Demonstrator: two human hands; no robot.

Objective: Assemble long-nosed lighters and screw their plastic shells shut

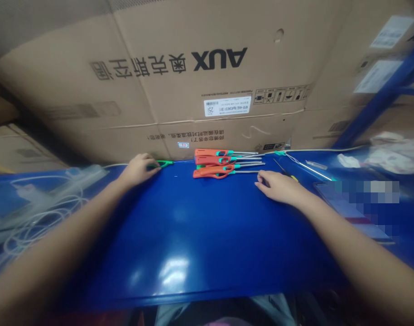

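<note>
Several orange-red long-nosed gas lighters (212, 171) lie stacked side by side near the back of the blue table, their metal rods pointing right. A bit of green shows between them. My left hand (139, 170) rests to their left, fingers curled over a green plastic thing with a loop (164, 163); most of it is hidden. On the other side, my right hand (277, 186) is beside the rod tip of the nearest lighter. Its fingers are bent, with a small gap between thumb and forefinger, and nothing visible is held.
A large cardboard box (152, 97) stands behind the blue table (193, 235). White cables (40, 226) lie at the left. To the right are a yellow-handled tool (293, 178), a flat screen-like panel (356, 210), a crumpled whitish cloth (395, 151) and a blue post (370, 99).
</note>
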